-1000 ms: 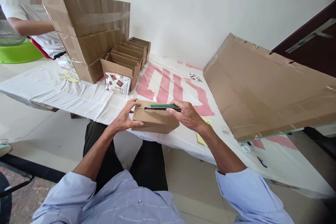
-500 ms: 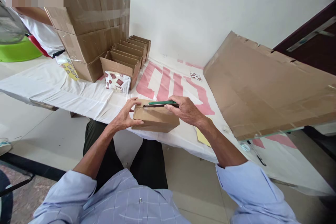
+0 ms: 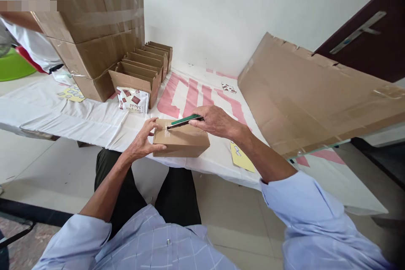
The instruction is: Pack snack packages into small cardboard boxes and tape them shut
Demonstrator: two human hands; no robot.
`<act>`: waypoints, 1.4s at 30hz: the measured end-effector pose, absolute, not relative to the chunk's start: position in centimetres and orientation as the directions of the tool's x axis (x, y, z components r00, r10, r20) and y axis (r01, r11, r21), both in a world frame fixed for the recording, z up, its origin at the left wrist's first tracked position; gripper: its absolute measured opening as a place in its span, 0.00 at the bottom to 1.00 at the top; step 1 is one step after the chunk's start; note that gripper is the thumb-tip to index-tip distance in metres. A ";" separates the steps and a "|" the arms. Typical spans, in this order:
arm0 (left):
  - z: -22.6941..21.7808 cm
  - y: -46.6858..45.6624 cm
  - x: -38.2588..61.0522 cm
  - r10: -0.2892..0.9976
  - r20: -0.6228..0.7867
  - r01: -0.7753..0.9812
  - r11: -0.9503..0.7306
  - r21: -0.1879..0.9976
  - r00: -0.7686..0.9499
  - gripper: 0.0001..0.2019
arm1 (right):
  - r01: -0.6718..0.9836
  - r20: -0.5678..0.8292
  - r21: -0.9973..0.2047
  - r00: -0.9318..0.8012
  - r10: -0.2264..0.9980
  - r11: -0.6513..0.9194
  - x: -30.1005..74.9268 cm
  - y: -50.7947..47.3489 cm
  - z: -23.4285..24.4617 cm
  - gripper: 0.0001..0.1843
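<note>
A small cardboard box (image 3: 186, 141) sits at the front edge of the cloth-covered table. My left hand (image 3: 144, 140) grips its left end, thumb on the near side and fingers at the far side. In my right hand (image 3: 215, 120) is a green utility knife (image 3: 187, 120), held tilted over the box. The knife's tip meets the box top, or hovers just above it, beside a piece of clear tape (image 3: 167, 131) near the left end.
Behind stand a row of open cardboard boxes (image 3: 148, 65), a printed pouch (image 3: 133, 100) and stacked large cartons (image 3: 104, 42). A big cardboard sheet (image 3: 316, 97) leans at right. Yellow cards (image 3: 242, 157) lie on the white cloth (image 3: 104, 122). A person is at upper left.
My right hand has tilted the knife, lowering its tip towards the tape on the box top. My left hand keeps its hold. The whole view has shifted slightly.
</note>
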State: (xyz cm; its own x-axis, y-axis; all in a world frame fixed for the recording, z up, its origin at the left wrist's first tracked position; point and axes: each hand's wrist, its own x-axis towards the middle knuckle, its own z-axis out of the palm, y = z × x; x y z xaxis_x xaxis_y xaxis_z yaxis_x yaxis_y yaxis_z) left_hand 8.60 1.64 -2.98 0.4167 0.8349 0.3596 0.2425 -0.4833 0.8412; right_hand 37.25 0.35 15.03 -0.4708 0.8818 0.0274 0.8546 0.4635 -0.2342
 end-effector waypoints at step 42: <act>-1.4 1.8 8.5 0.830 0.330 0.306 -0.490 0.816 0.450 0.27 | 0.870 0.360 -0.486 0.116 0.926 0.080 50.5 -4.5 -0.9 0.19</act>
